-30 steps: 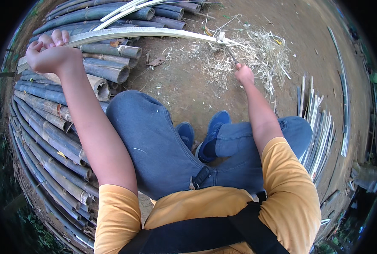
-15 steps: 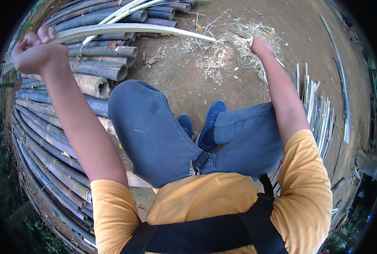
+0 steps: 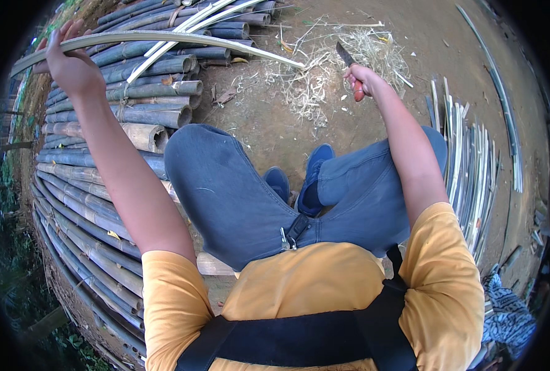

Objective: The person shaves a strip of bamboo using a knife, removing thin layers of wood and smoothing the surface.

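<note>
At the upper left, my left hand (image 3: 77,73) holds a long, pale bamboo strip (image 3: 163,37), its thumb in front and its fingers loosely raised behind. The strip arches to the right, and its thin far tip hangs over the shavings. In my right hand (image 3: 362,80) is a knife (image 3: 345,54), gripped by its orange-red handle. Its dark blade points up and to the left, apart from the strip. Below the blade and around it lie curly, pale shavings (image 3: 315,89) on the dirt ground.
Stacked bamboo poles (image 3: 157,115) fill the left side, with pale split strips (image 3: 182,37) lying across the far ones. A bundle of thin strips (image 3: 469,167) stands beside my right knee. Long strips (image 3: 497,93) lie farther right. Patterned cloth (image 3: 507,315) is at the lower right.
My right hand has moved slightly left and down and turned, bringing the knife's handle into view. My left fingers have loosened and lifted; the strip's tip has shifted slightly left.
</note>
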`<act>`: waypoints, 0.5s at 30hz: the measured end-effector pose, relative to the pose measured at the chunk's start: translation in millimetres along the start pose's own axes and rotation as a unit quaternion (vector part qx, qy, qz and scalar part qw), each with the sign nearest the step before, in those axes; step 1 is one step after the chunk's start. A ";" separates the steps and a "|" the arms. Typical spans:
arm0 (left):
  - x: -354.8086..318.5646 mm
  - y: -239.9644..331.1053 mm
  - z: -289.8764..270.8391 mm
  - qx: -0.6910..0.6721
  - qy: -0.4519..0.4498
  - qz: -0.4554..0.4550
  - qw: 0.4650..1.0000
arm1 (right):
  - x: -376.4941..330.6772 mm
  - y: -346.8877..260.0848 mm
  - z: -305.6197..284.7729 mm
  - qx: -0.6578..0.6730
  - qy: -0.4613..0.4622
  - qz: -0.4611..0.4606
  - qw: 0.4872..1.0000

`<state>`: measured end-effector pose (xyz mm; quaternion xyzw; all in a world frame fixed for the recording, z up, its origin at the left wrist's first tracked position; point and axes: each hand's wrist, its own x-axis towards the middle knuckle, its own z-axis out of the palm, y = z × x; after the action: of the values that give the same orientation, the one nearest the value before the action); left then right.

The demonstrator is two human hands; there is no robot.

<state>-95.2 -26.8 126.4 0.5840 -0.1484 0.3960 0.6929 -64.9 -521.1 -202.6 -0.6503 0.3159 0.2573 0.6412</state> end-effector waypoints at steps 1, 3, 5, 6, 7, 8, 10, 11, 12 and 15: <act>-4.8 -7.0 9.9 0.016 -0.023 -0.004 1.000 | -1.9 2.3 5.5 0.002 0.005 0.003 1.000; -23.3 -23.4 31.0 0.018 -0.058 0.008 0.998 | -4.2 3.9 20.0 0.004 0.013 0.010 1.000; -39.9 -35.7 48.4 0.068 -0.088 0.039 0.993 | -7.1 3.1 33.8 0.001 0.021 -0.021 1.000; -45.6 -46.8 53.6 0.056 -0.082 0.047 0.994 | -11.4 3.3 43.1 0.003 0.028 -0.039 0.999; -51.8 -62.0 68.3 0.030 -0.080 0.051 0.995 | -12.1 7.2 33.6 0.010 0.049 -0.056 0.997; -57.0 -74.0 80.2 0.004 -0.077 0.055 0.996 | -5.8 14.7 26.7 -0.014 0.080 -0.084 0.993; -58.6 -75.4 86.1 -0.080 -0.089 0.022 0.993 | -7.5 20.3 34.6 0.007 0.086 -0.086 0.993; -58.1 -76.4 89.0 -0.122 -0.095 0.005 0.988 | -8.6 23.9 39.1 0.017 0.090 -0.087 0.992; -67.1 -58.2 99.1 -0.127 -0.069 -0.011 0.989 | -23.4 24.8 49.3 0.007 0.102 -0.078 0.992; -60.6 -52.3 108.0 -0.112 -0.061 0.013 0.992 | -28.6 24.7 45.7 -0.073 0.143 -0.082 0.984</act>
<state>-68.6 -149.9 79.3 0.5237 -0.2412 0.3494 0.7385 -99.1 -472.7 -200.2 -0.7492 0.3305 0.1304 0.5590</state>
